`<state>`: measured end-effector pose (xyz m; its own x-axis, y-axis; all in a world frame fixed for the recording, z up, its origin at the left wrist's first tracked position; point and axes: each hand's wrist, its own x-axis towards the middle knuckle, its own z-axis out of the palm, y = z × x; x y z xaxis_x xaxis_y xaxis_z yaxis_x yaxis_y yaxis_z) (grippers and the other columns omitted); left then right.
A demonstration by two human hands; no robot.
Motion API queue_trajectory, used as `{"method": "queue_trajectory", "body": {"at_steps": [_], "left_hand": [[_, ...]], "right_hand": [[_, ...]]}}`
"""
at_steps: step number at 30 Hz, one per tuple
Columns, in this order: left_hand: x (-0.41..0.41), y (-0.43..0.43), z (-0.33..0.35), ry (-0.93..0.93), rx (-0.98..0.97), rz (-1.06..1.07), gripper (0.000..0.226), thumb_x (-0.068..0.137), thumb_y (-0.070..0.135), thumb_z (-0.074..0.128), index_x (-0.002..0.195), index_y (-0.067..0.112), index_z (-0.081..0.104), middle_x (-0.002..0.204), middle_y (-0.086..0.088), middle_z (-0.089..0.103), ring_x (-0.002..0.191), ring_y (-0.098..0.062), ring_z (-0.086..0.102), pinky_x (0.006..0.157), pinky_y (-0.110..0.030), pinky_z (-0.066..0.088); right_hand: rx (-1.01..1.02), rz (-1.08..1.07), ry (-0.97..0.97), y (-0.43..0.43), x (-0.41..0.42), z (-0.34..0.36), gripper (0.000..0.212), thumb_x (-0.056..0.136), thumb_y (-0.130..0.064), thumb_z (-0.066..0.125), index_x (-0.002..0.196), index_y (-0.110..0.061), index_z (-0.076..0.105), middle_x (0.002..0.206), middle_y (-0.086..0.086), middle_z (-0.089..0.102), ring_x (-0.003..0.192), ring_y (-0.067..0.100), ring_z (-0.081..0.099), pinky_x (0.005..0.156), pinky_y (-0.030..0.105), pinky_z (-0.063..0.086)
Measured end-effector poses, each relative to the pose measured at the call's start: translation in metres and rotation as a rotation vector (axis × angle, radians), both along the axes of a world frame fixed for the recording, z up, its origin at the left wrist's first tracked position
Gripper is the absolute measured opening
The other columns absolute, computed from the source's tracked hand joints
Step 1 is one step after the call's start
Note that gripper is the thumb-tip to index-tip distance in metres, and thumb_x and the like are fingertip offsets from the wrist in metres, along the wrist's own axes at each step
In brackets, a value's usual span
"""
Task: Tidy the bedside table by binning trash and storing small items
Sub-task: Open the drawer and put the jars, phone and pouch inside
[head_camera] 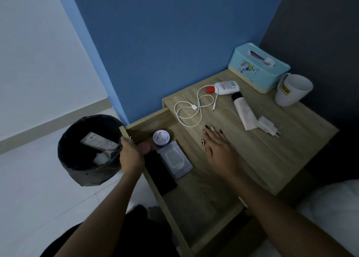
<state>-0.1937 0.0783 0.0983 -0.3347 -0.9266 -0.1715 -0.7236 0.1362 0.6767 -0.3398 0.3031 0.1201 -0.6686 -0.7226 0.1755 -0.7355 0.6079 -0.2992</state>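
The left hand (pixel 129 154) clasps the front edge of the open drawer (pixel 204 202); the right hand (pixel 217 148) lies flat and released on the counter (pixel 281 150), its fingers aimed at the white cable (pixel 194 107). Bare wood lies around that hand. Beyond the cable, a white tube (pixel 243 111) lies with its dark cap pointing toward the wall, a charger plug (pixel 269 126) touching its foot. In the drawer, a jar (pixel 161 138) reads "MOIST HYA". Left of the drawer stands the bin (pixel 87 150), holding trash.

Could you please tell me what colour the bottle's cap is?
Orange-red, on the white bottle; head view.
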Motion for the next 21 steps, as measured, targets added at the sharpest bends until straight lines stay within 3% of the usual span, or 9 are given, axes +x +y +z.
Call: {"method": "queue_trajectory", "body": {"at_steps": [11,16,18,21], "left_hand": [[-0.049,0.022,0.001,0.067,0.024,-0.052,0.042,0.099,0.025,0.027,0.139,0.013,0.031,0.104,-0.024,0.066,0.090,-0.041,0.063,0.079,-0.046,0.052],[-0.077,0.035,0.009,0.116,0.136,-0.138,0.052,0.102,0.030,0.024,0.152,0.019,0.016,0.113,-0.024,0.062,0.098,-0.040,0.060,0.072,-0.035,0.041],[-0.085,0.040,0.013,0.145,0.183,-0.196,0.052,0.102,0.025,0.023,0.153,0.020,0.010,0.124,-0.024,0.058,0.106,-0.040,0.056,0.078,-0.035,0.039],[-0.100,0.045,0.016,0.179,0.261,-0.246,0.056,0.101,0.015,0.022,0.153,0.024,0.005,0.145,-0.019,0.043,0.125,-0.040,0.046,0.097,-0.038,0.038]], "right_hand": [[0.022,0.017,0.026,0.001,-0.001,-0.001,0.048,0.096,-0.027,0.028,0.136,-0.012,0.051,0.144,0.004,0.050,0.137,0.019,0.040,0.115,0.034,0.029],[0.004,0.023,0.016,0.001,-0.004,-0.009,0.050,0.096,-0.027,0.027,0.138,-0.012,0.048,0.146,0.002,0.047,0.140,0.018,0.036,0.114,0.038,0.032],[-0.019,0.031,0.025,0.000,-0.004,-0.010,0.048,0.094,-0.022,0.031,0.135,-0.009,0.052,0.143,0.004,0.051,0.138,0.019,0.039,0.113,0.038,0.033],[-0.052,0.029,0.026,-0.001,-0.003,-0.009,0.047,0.093,-0.019,0.034,0.133,-0.008,0.054,0.141,0.005,0.053,0.136,0.020,0.042,0.113,0.038,0.034]]}}
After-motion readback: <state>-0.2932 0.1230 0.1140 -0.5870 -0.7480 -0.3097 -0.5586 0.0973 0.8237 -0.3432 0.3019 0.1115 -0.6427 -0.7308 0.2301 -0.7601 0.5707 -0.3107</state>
